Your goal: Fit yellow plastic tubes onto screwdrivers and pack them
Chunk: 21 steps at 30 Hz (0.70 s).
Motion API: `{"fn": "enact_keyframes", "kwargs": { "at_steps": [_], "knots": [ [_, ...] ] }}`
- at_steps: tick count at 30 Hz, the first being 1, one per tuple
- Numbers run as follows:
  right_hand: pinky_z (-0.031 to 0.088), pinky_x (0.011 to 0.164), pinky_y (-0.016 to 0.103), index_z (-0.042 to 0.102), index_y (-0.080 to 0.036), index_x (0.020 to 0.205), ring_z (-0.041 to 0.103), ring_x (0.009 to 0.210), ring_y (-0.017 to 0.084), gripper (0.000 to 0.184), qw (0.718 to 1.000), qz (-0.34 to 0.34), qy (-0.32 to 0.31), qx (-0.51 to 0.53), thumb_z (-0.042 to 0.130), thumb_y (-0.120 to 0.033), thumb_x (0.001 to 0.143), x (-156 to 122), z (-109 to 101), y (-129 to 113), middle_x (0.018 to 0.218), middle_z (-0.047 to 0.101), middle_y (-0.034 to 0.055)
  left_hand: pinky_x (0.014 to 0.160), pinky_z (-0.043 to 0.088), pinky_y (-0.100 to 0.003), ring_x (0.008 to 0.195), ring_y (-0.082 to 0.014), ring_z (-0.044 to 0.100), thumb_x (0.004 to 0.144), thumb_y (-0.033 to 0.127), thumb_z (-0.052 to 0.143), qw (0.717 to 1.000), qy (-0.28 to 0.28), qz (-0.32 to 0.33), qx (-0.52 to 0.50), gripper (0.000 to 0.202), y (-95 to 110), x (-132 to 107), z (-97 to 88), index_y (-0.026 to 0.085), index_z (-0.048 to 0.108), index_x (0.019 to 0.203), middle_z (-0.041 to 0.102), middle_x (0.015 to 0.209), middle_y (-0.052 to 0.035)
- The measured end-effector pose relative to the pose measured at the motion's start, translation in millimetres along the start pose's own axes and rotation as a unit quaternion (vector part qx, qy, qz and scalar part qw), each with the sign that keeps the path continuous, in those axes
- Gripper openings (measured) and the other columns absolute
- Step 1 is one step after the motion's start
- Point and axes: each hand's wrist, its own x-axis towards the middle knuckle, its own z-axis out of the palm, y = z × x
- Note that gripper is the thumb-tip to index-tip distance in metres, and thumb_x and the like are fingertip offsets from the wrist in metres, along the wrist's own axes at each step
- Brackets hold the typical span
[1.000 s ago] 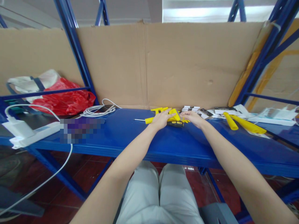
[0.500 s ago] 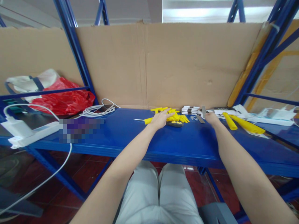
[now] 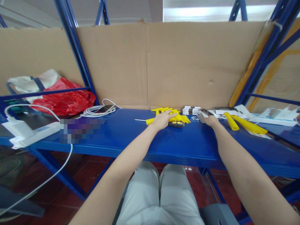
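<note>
Work is looking unfinished: half-spread left fingers (image 3: pixel 170 116) are covering loose yellow pieces (image 3: pixel 184 118) near the surface (image 3: pixel 131 134)'s rear edge; right fingers (image 3: pixel 208 119) are hiding their grip.

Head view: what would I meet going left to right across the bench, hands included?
White power strip, coiled white cable, left hand, stack of white-and-black packets, right hand, two long yellow pieces.

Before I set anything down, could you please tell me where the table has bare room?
Bare table lies between the coiled cable and screwdriver, and at front between the forearms. It is crowded around the yellow pieces at the left hand and the white packets near the right hand.
</note>
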Motion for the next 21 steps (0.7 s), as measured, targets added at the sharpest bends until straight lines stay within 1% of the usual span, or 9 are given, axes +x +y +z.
{"fn": "enact_keyframes", "kwargs": {
  "at_steps": [2,4,7,10,12,16,21],
  "knots": [
    [0.051,0.086,0.045,0.068,-0.008,0.111,0.064,0.110,0.036,0.035,0.998,0.044,-0.020,-0.032,0.055,-0.029,0.087,-3,-3,-6,0.111,0.067,0.0247,0.106,0.044,-0.035,0.134,-0.0212,0.050,0.091,0.003,0.039,1.000,-0.001,0.008,-0.007,0.063,1,0,-0.7,0.032,0.049,0.145,0.051,0.148,-0.0055],
    [0.052,0.086,0.045,0.068,-0.008,0.112,0.064,0.111,0.036,0.036,0.998,0.045,-0.020,-0.040,0.055,-0.031,0.087,-5,-4,-9,0.113,0.066,0.0251,0.107,0.044,-0.034,0.134,-0.0210,0.050,0.090,0.003,0.039,1.000,-0.003,0.011,-0.009,0.062,3,-1,-1.8,0.032,0.050,0.144,0.050,0.149,-0.0046],
    [0.052,0.083,0.046,0.070,-0.012,0.108,0.065,0.106,0.035,0.033,0.998,0.035,-0.012,-0.051,0.057,-0.032,0.086,-4,-1,-9,0.108,0.068,0.0229,0.107,0.044,-0.034,0.134,-0.0211,0.049,0.090,0.003,0.040,1.000,-0.008,0.009,-0.007,0.062,5,-1,-3.7,0.033,0.051,0.143,0.050,0.150,-0.0039],
    [0.053,0.082,0.043,0.070,-0.013,0.108,0.066,0.104,0.033,0.033,0.997,0.032,-0.011,-0.066,0.056,-0.031,0.085,-2,2,-8,0.108,0.069,0.0209,0.106,0.044,-0.034,0.134,-0.0212,0.049,0.089,0.003,0.040,1.000,-0.017,0.007,-0.005,0.063,7,-2,-5.3,0.032,0.050,0.144,0.049,0.150,-0.0043],
    [0.053,0.084,0.042,0.070,-0.012,0.112,0.065,0.107,0.033,0.035,0.997,0.037,-0.017,-0.071,0.055,-0.031,0.086,-3,3,-9,0.111,0.069,0.0215,0.105,0.044,-0.034,0.134,-0.0210,0.049,0.089,0.002,0.040,1.000,-0.022,0.008,-0.004,0.064,7,-2,-6.0,0.031,0.049,0.145,0.049,0.150,-0.0047],
    [0.050,0.092,0.039,0.065,-0.006,0.124,0.060,0.118,0.033,0.044,0.994,0.060,-0.041,-0.076,0.049,-0.031,0.092,-8,0,-14,0.125,0.063,0.0253,0.104,0.045,-0.033,0.134,-0.0206,0.050,0.089,0.002,0.039,1.000,-0.025,0.018,-0.003,0.063,7,-1,-6.2,0.030,0.049,0.145,0.050,0.149,-0.0049],
    [0.047,0.097,0.036,0.061,-0.005,0.130,0.057,0.124,0.030,0.046,0.994,0.057,-0.054,-0.080,0.042,-0.031,0.096,-13,0,-16,0.132,0.059,0.0239,0.101,0.047,-0.034,0.131,-0.0216,0.052,0.090,0.004,0.038,0.999,-0.023,0.023,0.002,0.062,6,0,-4.2,0.030,0.049,0.145,0.052,0.147,-0.0057]
  ]
}}
